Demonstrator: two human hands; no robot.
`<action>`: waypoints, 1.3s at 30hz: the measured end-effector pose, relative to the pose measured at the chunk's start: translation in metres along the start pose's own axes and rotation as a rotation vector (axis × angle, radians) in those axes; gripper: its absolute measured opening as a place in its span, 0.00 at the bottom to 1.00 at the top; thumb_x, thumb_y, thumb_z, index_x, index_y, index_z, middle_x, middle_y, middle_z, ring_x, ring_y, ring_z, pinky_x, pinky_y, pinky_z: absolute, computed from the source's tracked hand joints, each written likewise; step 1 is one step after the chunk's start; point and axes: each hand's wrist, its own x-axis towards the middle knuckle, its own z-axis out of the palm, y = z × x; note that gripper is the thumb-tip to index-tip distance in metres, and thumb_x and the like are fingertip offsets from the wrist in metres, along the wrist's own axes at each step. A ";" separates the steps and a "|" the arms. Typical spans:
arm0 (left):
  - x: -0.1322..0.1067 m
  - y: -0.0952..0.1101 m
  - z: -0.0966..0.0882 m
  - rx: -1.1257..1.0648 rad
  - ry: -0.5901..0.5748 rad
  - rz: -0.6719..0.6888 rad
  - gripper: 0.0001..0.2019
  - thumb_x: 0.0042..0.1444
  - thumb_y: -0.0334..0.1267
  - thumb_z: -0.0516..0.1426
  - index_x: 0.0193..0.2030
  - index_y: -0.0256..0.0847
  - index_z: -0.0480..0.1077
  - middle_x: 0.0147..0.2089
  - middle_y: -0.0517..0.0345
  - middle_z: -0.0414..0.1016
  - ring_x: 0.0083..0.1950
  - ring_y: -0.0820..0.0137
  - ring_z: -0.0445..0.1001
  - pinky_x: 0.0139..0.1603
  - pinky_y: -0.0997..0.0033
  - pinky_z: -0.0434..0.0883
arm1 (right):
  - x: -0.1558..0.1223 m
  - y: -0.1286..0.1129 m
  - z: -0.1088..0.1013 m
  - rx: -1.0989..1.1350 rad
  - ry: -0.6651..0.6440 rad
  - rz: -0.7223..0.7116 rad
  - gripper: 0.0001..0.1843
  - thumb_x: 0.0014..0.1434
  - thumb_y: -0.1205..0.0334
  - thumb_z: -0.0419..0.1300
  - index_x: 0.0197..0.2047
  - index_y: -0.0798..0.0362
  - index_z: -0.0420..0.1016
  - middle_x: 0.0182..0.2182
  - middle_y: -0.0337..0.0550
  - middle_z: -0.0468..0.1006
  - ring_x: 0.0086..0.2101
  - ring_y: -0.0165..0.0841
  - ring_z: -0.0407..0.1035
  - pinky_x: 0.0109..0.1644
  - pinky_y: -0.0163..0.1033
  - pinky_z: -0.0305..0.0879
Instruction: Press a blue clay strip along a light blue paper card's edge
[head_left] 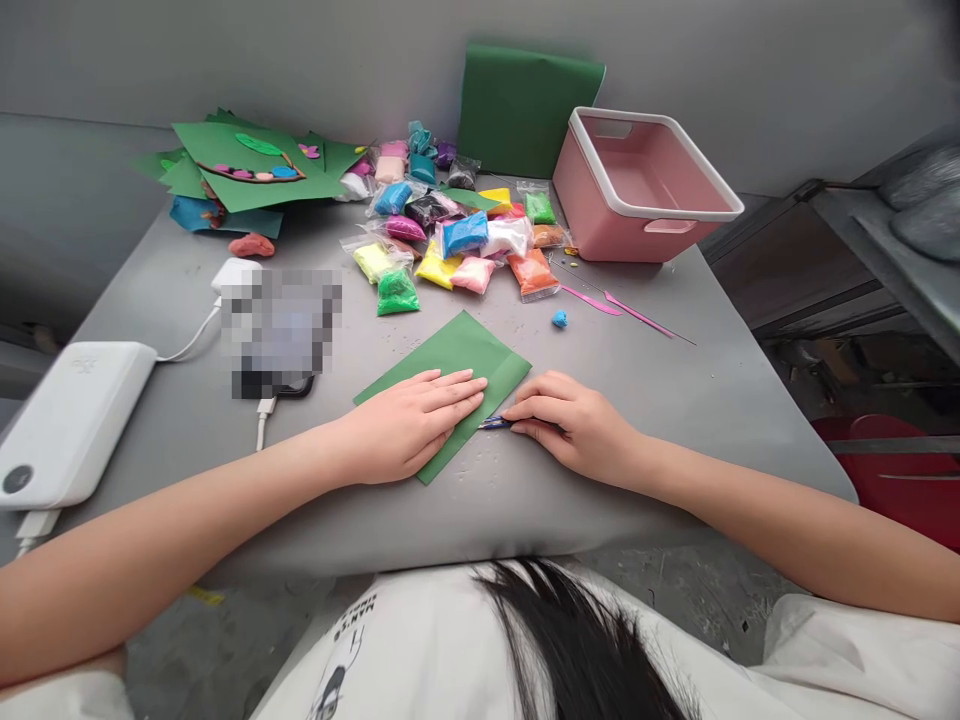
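Note:
A folded-looking sheet of green paper [469, 345] lies slantwise on the table in front of me. My left hand [420, 420] rests flat on it, fingers stretched out and side by side. At the paper's right edge, my right hand [574, 425] pinches a slim blue tool with a pale tip [493, 423]. Most of that tool is hidden by my fingers, so its exact kind does not show. The tip points left, close against the paper's edge. A small lump of blue clay [559, 318] sits beyond my right hand.
Bagged coloured clay [465, 235] is heaped behind the paper. A pink basket [637, 185] stands back right, near pink modelling tools [637, 314]. Green sheets with clay shapes [255, 165] lie back left. A power bank [79, 420] and a phone [285, 335] are at left.

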 end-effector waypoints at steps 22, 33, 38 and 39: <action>0.001 -0.001 0.000 0.010 -0.034 0.000 0.25 0.72 0.34 0.39 0.73 0.32 0.56 0.76 0.47 0.53 0.78 0.59 0.49 0.75 0.51 0.54 | -0.003 -0.022 0.012 0.026 -0.004 0.013 0.08 0.66 0.70 0.58 0.44 0.53 0.77 0.36 0.46 0.78 0.38 0.35 0.71 0.43 0.41 0.74; 0.000 -0.002 0.002 0.010 -0.007 0.017 0.25 0.72 0.35 0.41 0.72 0.33 0.57 0.75 0.44 0.54 0.77 0.58 0.50 0.75 0.50 0.54 | 0.000 -0.036 0.028 0.073 0.013 0.008 0.08 0.67 0.68 0.57 0.44 0.52 0.78 0.36 0.47 0.78 0.38 0.36 0.70 0.43 0.42 0.73; 0.001 -0.001 -0.001 0.005 -0.003 0.028 0.24 0.71 0.34 0.41 0.72 0.33 0.58 0.75 0.43 0.56 0.77 0.58 0.51 0.74 0.49 0.55 | -0.001 -0.042 0.034 0.097 0.016 -0.006 0.08 0.67 0.67 0.56 0.44 0.52 0.77 0.36 0.47 0.78 0.38 0.36 0.69 0.43 0.42 0.74; 0.001 -0.001 -0.001 0.006 -0.002 0.028 0.24 0.71 0.34 0.41 0.72 0.34 0.58 0.75 0.43 0.56 0.77 0.58 0.50 0.74 0.50 0.55 | -0.001 -0.044 0.034 0.106 0.005 -0.013 0.08 0.67 0.67 0.56 0.44 0.52 0.77 0.36 0.47 0.78 0.38 0.36 0.70 0.43 0.42 0.74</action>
